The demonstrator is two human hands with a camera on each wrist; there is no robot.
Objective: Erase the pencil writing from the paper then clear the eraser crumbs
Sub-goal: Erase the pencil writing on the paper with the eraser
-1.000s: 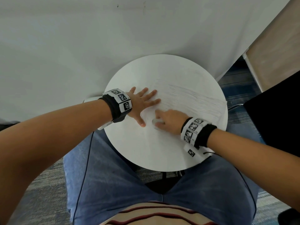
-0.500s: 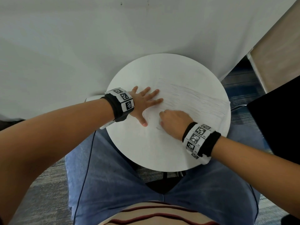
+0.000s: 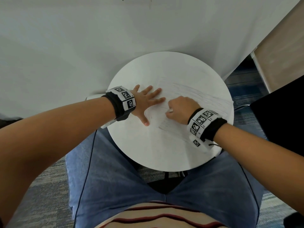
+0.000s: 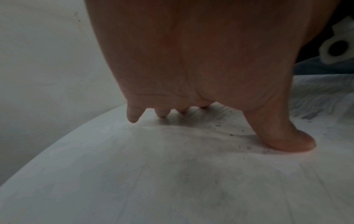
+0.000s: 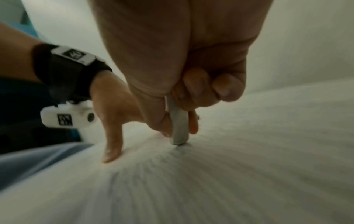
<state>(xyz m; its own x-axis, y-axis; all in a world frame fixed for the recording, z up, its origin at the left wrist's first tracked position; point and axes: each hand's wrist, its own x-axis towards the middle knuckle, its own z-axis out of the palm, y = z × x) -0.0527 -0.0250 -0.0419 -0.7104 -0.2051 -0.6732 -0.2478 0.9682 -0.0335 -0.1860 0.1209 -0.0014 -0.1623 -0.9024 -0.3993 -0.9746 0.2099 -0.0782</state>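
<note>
Pinching the eraser (image 5: 179, 128) between thumb and fingers, my right hand (image 3: 180, 108) stands its grey, worn tip on the paper (image 3: 194, 96), which lies on the round white table (image 3: 148, 153). Faint pencil lines streak the sheet, and dark crumbs (image 4: 232, 134) dot it near my thumb. My left hand (image 3: 144, 102) lies flat, fingers spread, pressing the paper's edge.

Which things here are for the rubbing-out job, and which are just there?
For the job:
paper
eraser, pinched by the right hand
left hand, flat on the paper
crumbs

Just there:
round table
black thing beside the table
</note>
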